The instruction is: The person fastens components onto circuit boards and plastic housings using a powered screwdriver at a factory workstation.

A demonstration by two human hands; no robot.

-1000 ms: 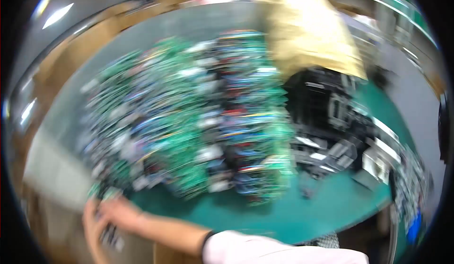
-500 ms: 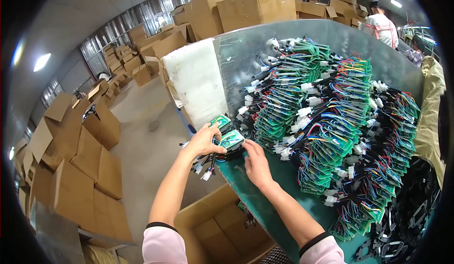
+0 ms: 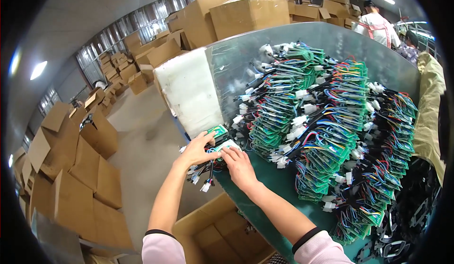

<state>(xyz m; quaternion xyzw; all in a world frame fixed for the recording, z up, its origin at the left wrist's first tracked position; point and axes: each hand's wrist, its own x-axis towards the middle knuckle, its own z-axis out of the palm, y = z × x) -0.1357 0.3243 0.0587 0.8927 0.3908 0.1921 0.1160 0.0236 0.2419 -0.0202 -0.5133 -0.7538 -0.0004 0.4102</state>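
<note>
At the near left corner of the bench, a green circuit board (image 3: 229, 145) with a pale edge lies between my hands. My left hand (image 3: 197, 150) curls around its left side, thumb and fingers closed on it. Bent over its near edge, the fingers of my right hand (image 3: 242, 170) press together on the board and cover much of it. Just beyond the left fingertips is another green board (image 3: 217, 131). Black cables with white plugs (image 3: 205, 187) hang down beneath the left hand, over the bench edge.
Long overlapping rows of wired circuit boards (image 3: 331, 122) fill the right of the green bench (image 3: 279, 193). Black plastic frames (image 3: 395, 235) lie at its near right. An open carton (image 3: 213, 235) stands below the edge. Stacked cartons (image 3: 75, 179) line the left; a person (image 3: 378, 27) is far right.
My right hand has moved left and onto the board, its fingers now covering part of it. The left hand stays around the board, shifted slightly. The whole view has moved a little.
</note>
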